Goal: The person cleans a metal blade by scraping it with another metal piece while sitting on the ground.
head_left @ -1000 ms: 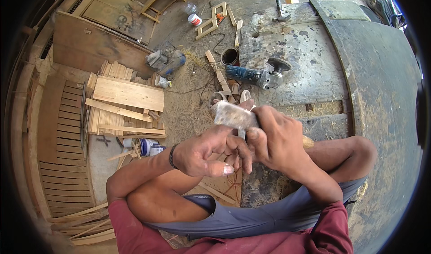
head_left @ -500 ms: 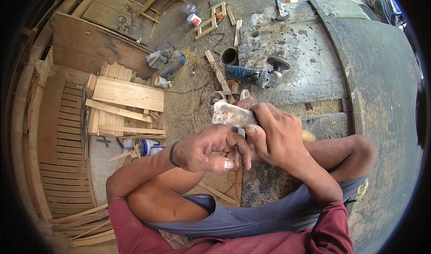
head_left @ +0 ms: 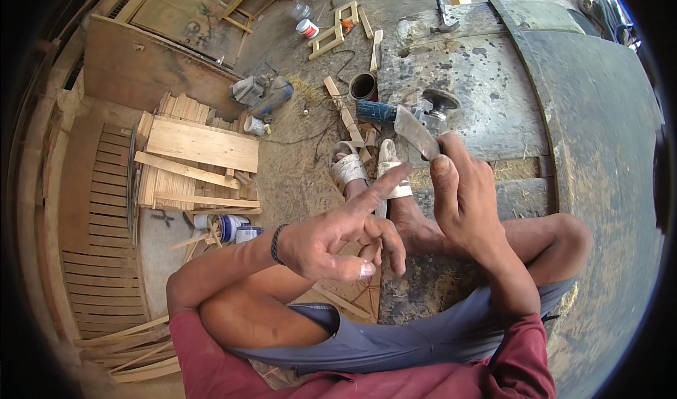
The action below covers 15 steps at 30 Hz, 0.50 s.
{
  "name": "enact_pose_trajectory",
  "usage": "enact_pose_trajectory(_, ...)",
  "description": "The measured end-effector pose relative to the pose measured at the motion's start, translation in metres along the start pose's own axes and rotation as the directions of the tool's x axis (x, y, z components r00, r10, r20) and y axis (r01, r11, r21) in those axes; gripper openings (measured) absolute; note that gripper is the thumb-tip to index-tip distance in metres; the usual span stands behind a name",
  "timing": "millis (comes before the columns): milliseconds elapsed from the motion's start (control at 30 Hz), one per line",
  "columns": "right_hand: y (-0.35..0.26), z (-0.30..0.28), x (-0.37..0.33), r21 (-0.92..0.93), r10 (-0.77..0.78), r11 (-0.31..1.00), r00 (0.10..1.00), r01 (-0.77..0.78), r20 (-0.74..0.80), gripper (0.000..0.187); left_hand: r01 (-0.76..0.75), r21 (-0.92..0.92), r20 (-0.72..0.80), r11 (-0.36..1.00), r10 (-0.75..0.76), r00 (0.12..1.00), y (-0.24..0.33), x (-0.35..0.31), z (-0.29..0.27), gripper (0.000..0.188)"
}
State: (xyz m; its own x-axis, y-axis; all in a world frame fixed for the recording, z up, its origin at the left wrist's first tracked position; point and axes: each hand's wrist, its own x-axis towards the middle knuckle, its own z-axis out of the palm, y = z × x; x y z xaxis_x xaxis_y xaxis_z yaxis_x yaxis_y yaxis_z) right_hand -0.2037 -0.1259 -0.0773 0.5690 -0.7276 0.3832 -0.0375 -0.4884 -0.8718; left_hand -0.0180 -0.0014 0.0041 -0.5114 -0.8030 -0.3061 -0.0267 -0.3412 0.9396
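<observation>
Beyond the right hand (head_left: 465, 194) lies an angle grinder (head_left: 379, 112) (a hammer (head_left: 446, 23), farther out); stacked planks (head_left: 202, 145) lie ahead-left of the left hand (head_left: 328, 244).

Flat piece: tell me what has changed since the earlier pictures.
The right hand has moved the flat piece up and right in the view, clear of the left hand, and tilted it more steeply. The right hand still grips it; the left hand stays open, the grinder unmoved.

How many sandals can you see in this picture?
2: one sandal on the foot at left, another on the foot at right, partly covered by the left hand's outstretched finger. Others may be hidden.
</observation>
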Motion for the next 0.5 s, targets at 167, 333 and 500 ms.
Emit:
enact_pose_trajectory(167, -0.001, 0.013, -0.005, -0.004, -0.157, 0.988, 0.988, 0.157, 0.008, 0.043, -0.039, -0.016, -0.077, 0.999, 0.038, 0.996, -0.002, -0.001, 0.002, 0.103)
enact_pose_trajectory(333, -0.004, 0.023, -0.011, -0.017, -0.185, 0.982, 0.982, 0.186, 0.04, 0.054, 0.038, -0.048, -0.078, 0.998, -0.041, 0.996, 0.005, 0.001, -0.001, 0.105)
enact_pose_trajectory(500, -0.004, 0.019, -0.009, -0.05, -0.149, 0.987, 0.988, 0.15, 0.028, 0.051, -0.033, -0.128, -0.059, 0.991, 0.026, 0.998, 0.0, -0.001, -0.003, 0.108)
